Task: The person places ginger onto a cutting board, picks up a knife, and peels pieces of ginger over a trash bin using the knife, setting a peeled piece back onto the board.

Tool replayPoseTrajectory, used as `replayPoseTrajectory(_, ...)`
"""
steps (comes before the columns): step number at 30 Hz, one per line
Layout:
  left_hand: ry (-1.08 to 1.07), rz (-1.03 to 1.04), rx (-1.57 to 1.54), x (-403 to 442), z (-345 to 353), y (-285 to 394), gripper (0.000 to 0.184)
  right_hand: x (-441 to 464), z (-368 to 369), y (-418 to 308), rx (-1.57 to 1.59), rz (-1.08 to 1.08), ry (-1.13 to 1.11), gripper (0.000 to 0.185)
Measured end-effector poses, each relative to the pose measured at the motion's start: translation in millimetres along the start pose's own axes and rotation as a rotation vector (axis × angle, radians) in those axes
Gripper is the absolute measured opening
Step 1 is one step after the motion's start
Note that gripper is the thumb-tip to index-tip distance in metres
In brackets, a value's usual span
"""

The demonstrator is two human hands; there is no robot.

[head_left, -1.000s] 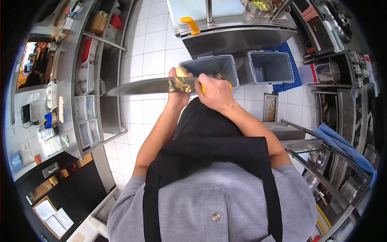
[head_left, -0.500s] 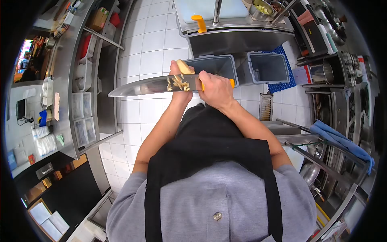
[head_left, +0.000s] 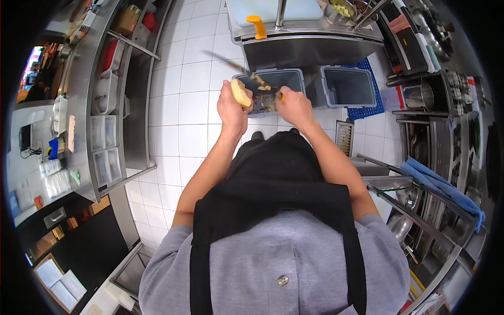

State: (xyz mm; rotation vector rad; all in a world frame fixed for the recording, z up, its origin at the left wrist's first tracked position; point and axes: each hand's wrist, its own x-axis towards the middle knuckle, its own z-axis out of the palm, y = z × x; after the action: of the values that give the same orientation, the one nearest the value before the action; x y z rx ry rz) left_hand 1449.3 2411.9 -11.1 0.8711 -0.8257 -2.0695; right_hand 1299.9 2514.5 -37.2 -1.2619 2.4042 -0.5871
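Observation:
My left hand (head_left: pixel 231 113) is closed around a pale yellow, elongated peeled vegetable (head_left: pixel 241 94), whose kind I cannot tell. In my right hand (head_left: pixel 295 108) is the yellow handle of a large knife (head_left: pixel 233 64). The blade is smeared by motion and points away to the upper left, over a grey bin (head_left: pixel 303 80). Pale brown peelings (head_left: pixel 261 81) cling to the blade or are coming off it; the blur hides which. Scraps lie inside the bin, below the hands.
Another grey bin (head_left: pixel 325 86) stands to the right on a blue mat (head_left: pixel 366 113). Ahead is a steel counter (head_left: pixel 310 35) with a white board (head_left: pixel 268 11), a yellow-orange handle (head_left: pixel 256 26) and a pot of cut pieces (head_left: pixel 341 9). Steel shelving (head_left: pixel 137 131) runs along the left.
The knife has swung from lying flat across my left hand to tilting over the bin with its peelings. My hands have moved apart, the right one outward and slightly down.

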Motion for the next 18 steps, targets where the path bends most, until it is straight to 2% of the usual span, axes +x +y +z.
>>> replayPoseTrajectory(1,0.0,0.003,0.002,0,3,-1,0.043,1,-5,8,0.041,0.063,-0.035,0.029)
replayPoseTrajectory(4,0.006,-0.042,0.078,2,18,-11,0.041,-6,-22,12,0.139,0.039,0.001,0.028)
replayPoseTrajectory(6,0.071,-0.046,0.099,7,29,-28,0.041,-11,-31,8,0.114,-0.026,0.044,0.026)
replayPoseTrajectory(8,0.104,-0.019,0.093,6,46,-43,0.042,-19,-51,0,0.098,-0.18,0.083,0.018)
replayPoseTrajectory(9,0.144,0.004,0.088,5,52,-51,0.043,-18,-52,5,0.099,-0.177,0.085,0.018)
replayPoseTrajectory(11,0.059,0.032,0.095,8,50,-67,0.044,-20,-51,15,0.109,-0.389,0.177,0.016)
replayPoseTrajectory(12,-0.028,0.063,0.097,9,52,-71,0.045,-20,-51,19,0.112,-0.382,0.179,0.016)
replayPoseTrajectory(18,0.098,0.042,0.1,4,64,-76,0.041,-17,-52,27,0.098,-0.432,0.255,0.015)
